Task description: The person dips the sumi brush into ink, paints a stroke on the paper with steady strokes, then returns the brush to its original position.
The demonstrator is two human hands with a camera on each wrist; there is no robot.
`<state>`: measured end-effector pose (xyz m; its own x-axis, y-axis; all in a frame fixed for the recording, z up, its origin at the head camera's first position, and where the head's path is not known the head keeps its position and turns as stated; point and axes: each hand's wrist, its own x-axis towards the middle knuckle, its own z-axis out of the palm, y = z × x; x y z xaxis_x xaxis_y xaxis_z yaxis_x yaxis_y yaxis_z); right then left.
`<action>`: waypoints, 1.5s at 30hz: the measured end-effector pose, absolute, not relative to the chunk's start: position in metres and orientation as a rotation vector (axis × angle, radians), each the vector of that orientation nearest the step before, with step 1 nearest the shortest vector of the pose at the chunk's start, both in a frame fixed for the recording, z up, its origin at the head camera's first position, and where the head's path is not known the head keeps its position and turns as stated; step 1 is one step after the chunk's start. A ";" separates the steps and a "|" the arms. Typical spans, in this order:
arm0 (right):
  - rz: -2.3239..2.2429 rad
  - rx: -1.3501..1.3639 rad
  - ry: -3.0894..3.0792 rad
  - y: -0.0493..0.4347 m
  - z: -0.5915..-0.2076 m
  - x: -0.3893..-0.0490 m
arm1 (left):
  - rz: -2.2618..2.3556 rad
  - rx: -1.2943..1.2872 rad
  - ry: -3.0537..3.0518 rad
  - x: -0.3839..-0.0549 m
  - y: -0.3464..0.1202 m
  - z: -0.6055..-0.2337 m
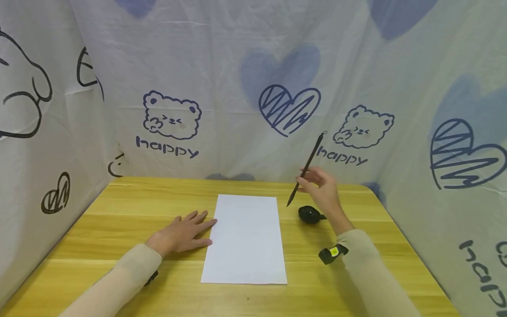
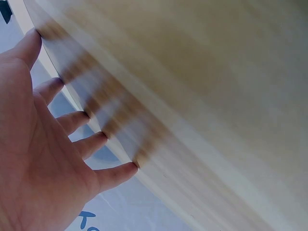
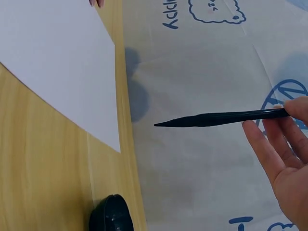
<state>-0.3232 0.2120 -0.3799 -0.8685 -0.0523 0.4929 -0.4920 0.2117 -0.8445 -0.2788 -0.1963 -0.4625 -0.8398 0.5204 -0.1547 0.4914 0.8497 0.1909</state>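
A dark writing brush [image 1: 310, 166] is pinched by the fingers of my right hand [image 1: 322, 189], its pointed tip slanting down to the left above the table. In the right wrist view the brush [image 3: 211, 118] lies between thumb and fingers, and its tip touches nothing. White paper [image 1: 245, 240] lies flat on the table. My left hand [image 1: 184, 232] rests spread out on the wood, its fingertips at the paper's left edge. The left wrist view shows that hand [image 2: 53, 139] with straight, parted fingers.
Just below the right hand, a small rounded black dish [image 1: 309, 215] with a short handle sits right of the paper. The yellow wooden table [image 1: 119, 211] is bounded by white printed cloth [image 1: 225, 123] at the back and both sides.
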 end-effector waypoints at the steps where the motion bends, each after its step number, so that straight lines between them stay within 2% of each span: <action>1: 1.702 0.508 -2.138 0.210 -0.380 -0.323 | 0.212 0.778 2.826 -0.279 -0.197 -0.463; 24: 1.772 0.629 -2.099 0.164 -0.378 -0.324 | 0.214 0.776 2.832 -0.281 -0.198 -0.463; 45: 1.843 0.629 -2.151 0.120 -0.386 -0.321 | 0.229 0.766 2.818 -0.280 -0.197 -0.462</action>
<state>-0.3208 0.1196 -0.3865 -0.8786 -0.1656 0.4480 -0.4681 0.1119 -0.8766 -0.2798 -0.1967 -0.4618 -0.8422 0.5142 -0.1624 0.4812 0.8525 0.2042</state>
